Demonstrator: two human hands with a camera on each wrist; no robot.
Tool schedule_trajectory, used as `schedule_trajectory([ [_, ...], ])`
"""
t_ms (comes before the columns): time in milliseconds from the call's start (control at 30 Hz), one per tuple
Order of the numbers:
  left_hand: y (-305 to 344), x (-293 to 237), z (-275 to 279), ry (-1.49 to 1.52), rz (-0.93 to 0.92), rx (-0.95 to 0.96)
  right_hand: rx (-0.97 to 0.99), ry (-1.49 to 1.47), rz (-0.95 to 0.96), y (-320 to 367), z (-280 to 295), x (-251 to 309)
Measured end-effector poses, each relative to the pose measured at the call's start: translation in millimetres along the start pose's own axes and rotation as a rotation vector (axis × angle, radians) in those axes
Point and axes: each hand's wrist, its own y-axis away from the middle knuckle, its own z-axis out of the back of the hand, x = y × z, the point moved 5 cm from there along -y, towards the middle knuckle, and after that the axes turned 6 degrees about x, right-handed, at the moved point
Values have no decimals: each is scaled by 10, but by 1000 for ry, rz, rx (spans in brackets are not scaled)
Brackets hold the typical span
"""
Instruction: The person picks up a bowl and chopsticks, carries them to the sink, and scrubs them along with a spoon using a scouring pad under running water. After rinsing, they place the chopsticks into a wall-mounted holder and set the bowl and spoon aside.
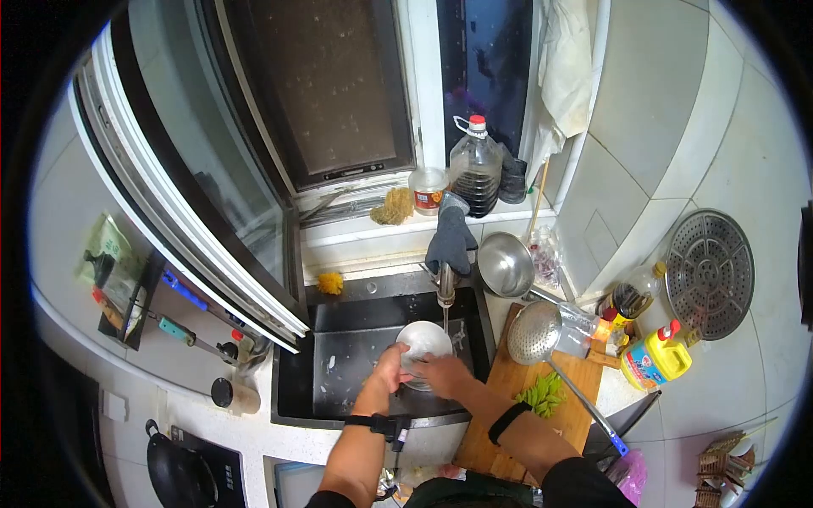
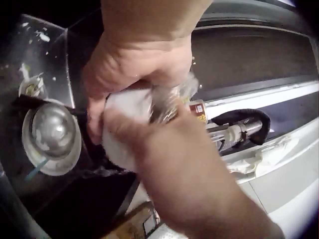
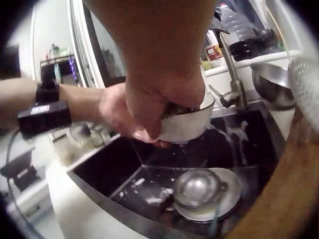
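Over the black sink point(image 1: 292, 372), my left hand point(image 1: 390, 367) grips a white bowl point(image 1: 425, 336) by its side, with the bowl tilted. My right hand point(image 3: 167, 102) reaches over the rim with its fingers curled down inside. A dark, stringy scrubber point(image 3: 180, 108) shows beneath that hand; its fingertips are hidden by the hand and the bowl wall. Water runs from the faucet point(image 1: 445, 295) close behind the bowl. Lower in the sink, a round metal bowl point(image 3: 197, 188) rests on a white dish point(image 3: 233, 191).
Right of the sink lies a cutting board point(image 1: 491, 436) with green vegetable pieces point(image 1: 542, 395) and a long-handled skimmer point(image 1: 535, 333). A steel pan point(image 1: 506, 264) stands behind it. A yellow bottle point(image 1: 656, 356) is at the far right. White scraps point(image 3: 157, 196) dot the sink floor.
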Motion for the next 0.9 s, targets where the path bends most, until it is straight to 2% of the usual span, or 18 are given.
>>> schedule_trajectory([
  [33, 39, 47, -83, 107, -87, 25, 105, -298, -96, -6, -32, 77],
  [67, 59, 50, -156, 214, -175, 51, 51, -321, -75, 7, 46, 130],
  [133, 99, 60, -185, 235, -100, 8, -53, -362, -36, 32, 185, 172],
  [200, 150, -21, -73, 151, 4, -22, -189, 127, 259, 170, 260, 73],
  [233, 108, -64, 6, 105, 83, 76, -250, 375, 406, 226, 239, 27],
  [333, 30, -11, -49, 95, 46, 93, 8, 398, 359, 37, 59, -157],
  [367, 25, 43, -144, 210, -65, 83, 4, 146, 223, -40, 14, -175],
  [400, -87, 161, -166, 201, -170, -50, 1, -105, 84, -120, 16, -84],
  [433, -124, 210, -226, 290, -146, -32, -1, -355, -57, -128, 7, -58],
  [467, -152, 242, -255, 381, -123, -15, -26, -240, 23, -49, 60, -3],
  [567, 33, 124, -24, 125, 164, 248, -66, 78, 273, 151, 41, -31],
  [633, -128, 259, -22, 319, -30, 172, -64, 270, 430, 90, -105, -200],
  [667, -216, 364, -65, 413, -130, 137, -28, 146, 297, 21, -149, -234],
  [700, -152, 423, -127, 315, -234, -85, 6, 24, 166, -36, -78, -119],
  [767, -301, 507, -103, 399, -141, 10, 64, -122, -16, -34, 3, 3],
  [800, -356, 580, -72, 443, -89, 54, -18, -50, 120, 7, -14, 1],
  [867, -233, 405, -10, 308, -31, 87, -192, 110, 387, 141, -15, -136],
  [900, 66, 179, -106, 265, 20, 139, -118, 123, 382, 151, -7, -177],
])
